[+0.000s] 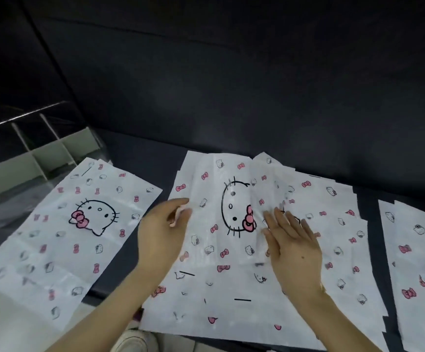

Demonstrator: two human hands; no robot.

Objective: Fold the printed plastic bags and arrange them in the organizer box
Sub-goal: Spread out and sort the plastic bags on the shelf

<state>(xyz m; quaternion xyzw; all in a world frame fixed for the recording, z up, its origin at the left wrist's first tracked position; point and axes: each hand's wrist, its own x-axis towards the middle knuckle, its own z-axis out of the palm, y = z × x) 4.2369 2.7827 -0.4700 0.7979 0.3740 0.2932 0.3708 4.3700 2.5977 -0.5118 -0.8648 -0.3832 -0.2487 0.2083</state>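
Observation:
White plastic bags printed with a cat face and pink bows lie on a dark surface. The top bag of the middle pile [221,212] is raised at its left edge, which my left hand [164,232] pinches between thumb and fingers. My right hand [292,247] lies flat on that bag's right side, fingers straight and spread. More bags of the pile [333,224] fan out beneath it. A single bag [79,229] lies flat at the left. The clear organizer box [41,153] with dividers stands at the far left.
Another stack of printed bags [417,262] lies at the right edge. A dark padded wall [231,85] rises behind the surface. A light shoe [132,341] shows at the bottom between my arms.

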